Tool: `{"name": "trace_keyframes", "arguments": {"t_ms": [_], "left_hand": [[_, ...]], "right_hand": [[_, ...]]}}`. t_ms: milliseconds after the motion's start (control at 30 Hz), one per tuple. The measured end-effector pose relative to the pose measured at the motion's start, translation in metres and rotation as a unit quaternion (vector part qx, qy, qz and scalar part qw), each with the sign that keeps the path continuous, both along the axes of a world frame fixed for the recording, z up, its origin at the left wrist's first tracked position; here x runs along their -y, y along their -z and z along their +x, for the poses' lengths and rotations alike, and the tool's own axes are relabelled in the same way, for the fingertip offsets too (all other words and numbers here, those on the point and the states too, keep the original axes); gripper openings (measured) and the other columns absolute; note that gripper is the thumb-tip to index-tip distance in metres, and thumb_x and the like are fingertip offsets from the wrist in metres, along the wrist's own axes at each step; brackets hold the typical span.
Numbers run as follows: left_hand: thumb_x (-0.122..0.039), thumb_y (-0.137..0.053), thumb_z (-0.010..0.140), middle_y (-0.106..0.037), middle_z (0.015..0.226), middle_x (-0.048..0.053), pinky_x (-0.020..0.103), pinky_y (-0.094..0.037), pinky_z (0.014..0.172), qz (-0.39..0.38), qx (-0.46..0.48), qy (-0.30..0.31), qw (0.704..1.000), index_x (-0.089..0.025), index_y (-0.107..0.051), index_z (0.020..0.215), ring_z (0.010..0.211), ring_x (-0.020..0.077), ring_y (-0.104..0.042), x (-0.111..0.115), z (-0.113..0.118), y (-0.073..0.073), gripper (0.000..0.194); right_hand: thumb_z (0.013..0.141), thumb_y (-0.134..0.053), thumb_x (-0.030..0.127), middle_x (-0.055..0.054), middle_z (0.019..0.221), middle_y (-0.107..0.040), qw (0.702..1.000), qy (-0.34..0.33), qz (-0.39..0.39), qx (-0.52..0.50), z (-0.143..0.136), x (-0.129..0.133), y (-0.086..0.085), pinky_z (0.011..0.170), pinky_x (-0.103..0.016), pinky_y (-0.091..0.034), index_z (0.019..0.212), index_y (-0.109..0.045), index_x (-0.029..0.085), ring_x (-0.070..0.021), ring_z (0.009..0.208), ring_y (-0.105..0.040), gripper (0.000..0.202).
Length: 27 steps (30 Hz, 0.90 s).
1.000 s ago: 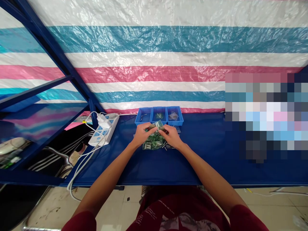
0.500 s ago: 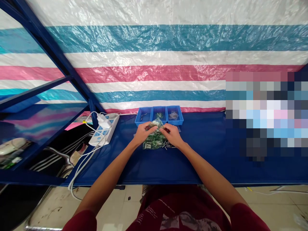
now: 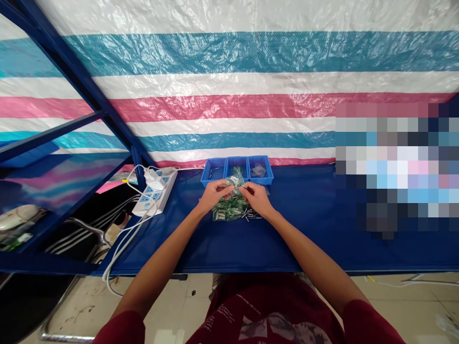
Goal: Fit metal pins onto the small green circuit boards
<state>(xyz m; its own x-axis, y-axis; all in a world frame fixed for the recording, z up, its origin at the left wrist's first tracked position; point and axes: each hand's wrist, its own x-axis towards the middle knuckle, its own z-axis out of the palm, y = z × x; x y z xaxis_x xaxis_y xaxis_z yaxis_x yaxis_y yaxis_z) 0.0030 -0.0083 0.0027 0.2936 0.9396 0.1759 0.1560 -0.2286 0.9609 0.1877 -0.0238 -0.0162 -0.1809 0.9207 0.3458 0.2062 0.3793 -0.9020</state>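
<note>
Between my two hands is a small clear plastic bag [image 3: 235, 180] with greenish and whitish pieces inside. My left hand [image 3: 214, 195] pinches its left side, thumb against fingers. On the other side my right hand [image 3: 256, 197] grips the bag's right edge with thumb and forefinger. Below them lies a pile of similar filled plastic bags [image 3: 229, 210] on the blue table. Thin metal pins [image 3: 252, 215] are scattered by the right end of the pile, partly hidden under my right hand.
Three joined blue bins [image 3: 236, 165] stand behind my hands, with small parts in them. A white power strip [image 3: 156, 191] with plugs and trailing cables is on the left of the blue table [image 3: 304, 200]. A striped tarp [image 3: 229, 105] hangs behind.
Both hands stay on the small bag. Its face shows a little more between my fingers, and my left thumb has shifted slightly; the whole view moved a little.
</note>
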Motion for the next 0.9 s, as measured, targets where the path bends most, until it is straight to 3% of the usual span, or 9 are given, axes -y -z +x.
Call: {"name": "trace_keyframes", "arguments": {"t_ms": [200,300,400,500,600,733,833,900], "left_hand": [[-0.043,-0.073,0.074,-0.07,0.073,0.004,0.024,-0.049,0.049,0.008,0.057,-0.051,0.997,-0.014,-0.059,0.112,0.056,0.0144,-0.062,-0.003,-0.001,0.002,0.049],[-0.042,-0.07,0.077,-0.07,0.078,0.004,0.022,-0.048,0.049,0.052,0.069,-0.109,0.99,-0.015,-0.061,0.107,0.058,0.0126,-0.06,-0.004,-0.002,0.001,0.041],[-0.041,-0.068,0.078,-0.068,0.075,0.003,0.021,-0.046,0.048,0.078,0.069,-0.134,0.986,-0.015,-0.064,0.098,0.057,0.0118,-0.059,-0.004,-0.003,0.0,0.033],[-0.041,-0.067,0.078,-0.067,0.073,0.003,0.022,-0.045,0.049,0.078,0.055,-0.131,0.987,-0.015,-0.066,0.092,0.056,0.012,-0.058,-0.003,-0.003,0.0,0.029],[-0.042,-0.065,0.079,-0.067,0.072,0.003,0.022,-0.045,0.049,0.077,0.035,-0.129,0.988,-0.015,-0.067,0.089,0.055,0.0123,-0.058,-0.003,-0.003,0.001,0.028],[-0.04,-0.062,0.082,-0.069,0.074,0.004,0.023,-0.047,0.052,0.096,-0.013,-0.139,0.986,-0.016,-0.068,0.09,0.059,0.0138,-0.061,-0.003,-0.004,0.003,0.026],[-0.037,-0.058,0.084,-0.072,0.083,0.005,0.024,-0.05,0.06,0.137,-0.093,-0.147,0.975,-0.017,-0.07,0.09,0.071,0.0166,-0.065,-0.002,-0.004,0.005,0.023],[-0.035,-0.056,0.086,-0.073,0.09,0.005,0.026,-0.051,0.066,0.171,-0.145,-0.14,0.964,-0.018,-0.07,0.089,0.079,0.0182,-0.066,-0.001,-0.004,0.006,0.022]], "right_hand": [[0.078,-0.066,0.048,-0.001,0.06,-0.063,0.971,-0.016,-0.16,-0.178,-0.003,-0.011,0.006,0.047,-0.027,-0.047,0.066,-0.057,0.02,-0.0142,0.047,-0.057,0.032],[0.079,-0.069,0.037,-0.006,0.074,-0.072,0.935,-0.008,-0.242,-0.257,-0.008,-0.019,0.007,0.055,-0.027,-0.055,0.071,-0.06,0.017,-0.0151,0.056,-0.066,0.023],[0.081,-0.069,0.024,-0.01,0.097,-0.074,0.897,-0.031,-0.28,-0.342,-0.01,-0.025,0.002,0.072,-0.03,-0.06,0.085,-0.06,0.016,-0.018,0.076,-0.073,0.012],[0.079,-0.067,0.017,-0.011,0.11,-0.072,0.886,-0.041,-0.27,-0.376,-0.008,-0.025,-0.005,0.077,-0.034,-0.061,0.104,-0.057,0.016,-0.0197,0.084,-0.073,0.027],[0.079,-0.064,0.018,-0.009,0.099,-0.074,0.92,0.005,-0.235,-0.314,-0.002,-0.022,-0.007,0.063,-0.031,-0.061,0.114,-0.057,0.014,-0.018,0.069,-0.072,0.035],[0.084,-0.056,0.026,-0.004,0.08,-0.072,0.977,0.097,-0.109,-0.156,0.007,-0.018,-0.003,0.046,-0.027,-0.051,0.105,-0.065,0.014,-0.0125,0.046,-0.059,0.026],[0.087,-0.051,0.027,-0.006,0.085,-0.072,0.988,0.15,0.012,0.012,0.013,-0.017,-0.001,0.063,-0.032,-0.055,0.098,-0.07,0.016,-0.0157,0.06,-0.062,0.024],[0.09,-0.047,0.026,-0.008,0.101,-0.071,0.977,0.149,0.095,0.115,0.013,-0.018,0.0,0.084,-0.037,-0.054,0.103,-0.071,0.018,-0.0208,0.086,-0.066,0.029]]}}
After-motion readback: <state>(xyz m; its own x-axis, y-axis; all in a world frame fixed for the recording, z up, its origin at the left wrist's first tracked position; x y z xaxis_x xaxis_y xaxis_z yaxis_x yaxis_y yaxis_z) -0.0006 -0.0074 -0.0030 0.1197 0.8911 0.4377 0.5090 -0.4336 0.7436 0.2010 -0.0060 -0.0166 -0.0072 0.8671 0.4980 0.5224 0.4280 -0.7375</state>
